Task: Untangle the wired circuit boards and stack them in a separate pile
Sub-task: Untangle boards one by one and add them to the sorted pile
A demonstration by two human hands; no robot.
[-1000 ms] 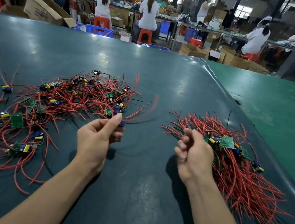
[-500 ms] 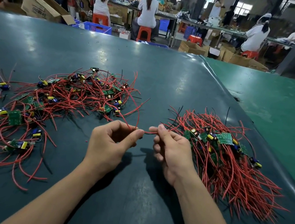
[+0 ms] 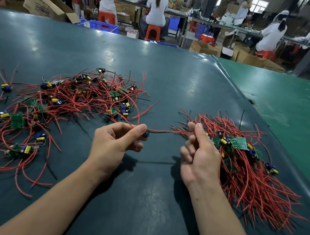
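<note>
Above the dark surface (image 3: pixel 134 207), the left hand (image 3: pixel 112 147) pinches a small board (image 3: pixel 146 133) between thumb and forefinger, and the right hand (image 3: pixel 199 156) pinches that board's wire (image 3: pixel 168 132), stretched taut between the two hands. The tangle (image 3: pixel 59 104) of boards and red wires sprawls left of the hands, the sorted pile (image 3: pixel 245 164) lies just behind the right hand. Beyond the surface, seated workers (image 3: pixel 157 8) face benches.
</note>
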